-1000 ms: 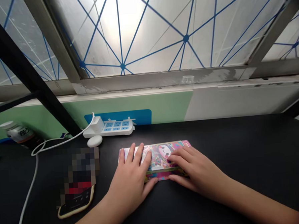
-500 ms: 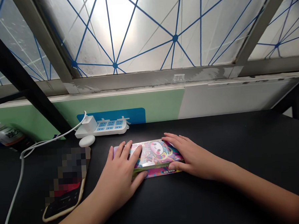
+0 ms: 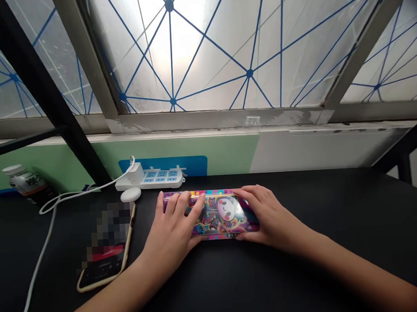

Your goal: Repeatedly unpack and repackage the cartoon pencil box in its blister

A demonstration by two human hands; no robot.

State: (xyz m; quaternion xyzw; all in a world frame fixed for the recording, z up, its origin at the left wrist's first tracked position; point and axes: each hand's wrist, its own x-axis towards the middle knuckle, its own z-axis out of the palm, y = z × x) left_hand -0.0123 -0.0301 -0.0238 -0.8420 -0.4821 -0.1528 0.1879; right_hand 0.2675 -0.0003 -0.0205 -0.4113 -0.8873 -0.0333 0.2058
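A colourful pencil box with a round white smiling face on its shiny lid lies flat on the black desk, its long side across my view. My left hand grips its left part, fingers over the lid and thumb at the near edge. At the right end, my right hand clasps the box between the thumb on the near side and fingers reaching toward the far edge. The lid looks flush with the base. The box's two ends are partly hidden under my hands.
A phone in a pale case lies left of my left forearm. Behind it sit a round white object and a white power strip with a plug and cable. A bottle stands far left. Black posts rise beside the window.
The pencil box's lid, tilted with a gap along the near edge before, now lies level on the base. Both hands stay on the box. The camera view has shifted slightly.
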